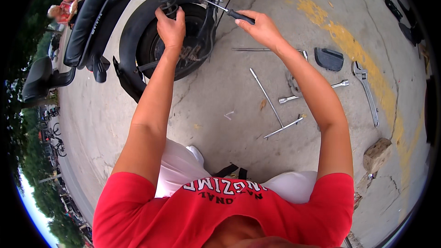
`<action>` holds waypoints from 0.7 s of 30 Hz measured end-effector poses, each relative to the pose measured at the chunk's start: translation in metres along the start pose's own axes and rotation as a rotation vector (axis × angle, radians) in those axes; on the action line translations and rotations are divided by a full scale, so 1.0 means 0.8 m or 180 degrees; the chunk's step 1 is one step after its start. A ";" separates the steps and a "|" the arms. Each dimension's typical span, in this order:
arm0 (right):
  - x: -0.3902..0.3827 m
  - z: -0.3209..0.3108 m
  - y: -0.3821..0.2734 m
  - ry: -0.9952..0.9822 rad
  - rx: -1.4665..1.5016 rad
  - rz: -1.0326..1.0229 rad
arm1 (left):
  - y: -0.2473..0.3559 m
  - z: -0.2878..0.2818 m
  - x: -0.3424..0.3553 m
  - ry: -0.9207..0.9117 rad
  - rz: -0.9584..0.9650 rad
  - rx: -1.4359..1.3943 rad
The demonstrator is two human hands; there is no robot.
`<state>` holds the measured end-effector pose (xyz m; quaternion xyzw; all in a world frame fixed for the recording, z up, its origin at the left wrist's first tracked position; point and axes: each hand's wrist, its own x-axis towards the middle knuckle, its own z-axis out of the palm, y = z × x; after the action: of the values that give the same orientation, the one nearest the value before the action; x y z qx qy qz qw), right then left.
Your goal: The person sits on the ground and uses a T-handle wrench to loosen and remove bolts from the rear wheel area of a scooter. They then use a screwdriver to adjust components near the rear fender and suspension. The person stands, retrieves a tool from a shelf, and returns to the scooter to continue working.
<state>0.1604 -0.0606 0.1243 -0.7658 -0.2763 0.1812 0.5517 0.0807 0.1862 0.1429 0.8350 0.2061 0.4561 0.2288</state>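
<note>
A dark two-wheeled vehicle, a scooter or motorbike, stands ahead of me with its wheel toward me. My left hand is wrapped round the lower part of a coil-spring shock absorber beside the tyre. In my right hand is a screwdriver, gripped by its black handle. Its metal shaft points left and slightly away, and the tip lies near the metal arm beside the wheel. Whether the tip touches anything there I cannot tell.
Right of me on the concrete lie a T-handle wrench, a socket wrench, an adjustable wrench and a black plastic cover. A stone block sits farther right. At far left another person is visible beyond the seat.
</note>
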 end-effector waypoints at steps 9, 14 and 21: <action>0.027 0.027 0.013 0.0131 0.0112 -0.0077 | -0.005 0.005 0.000 0.0133 0.0086 -0.0001; 0.028 0.026 0.011 0.0206 0.0045 -0.0143 | -0.007 0.005 -0.001 0.0197 0.0141 -0.0076; 0.023 0.042 0.019 0.0497 -0.0322 -0.0323 | -0.006 0.006 0.000 0.0198 0.0203 -0.0119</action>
<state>0.1585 -0.0281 0.0992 -0.7895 -0.2797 0.0785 0.5406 0.0839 0.1894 0.1376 0.8221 0.1779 0.4926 0.2232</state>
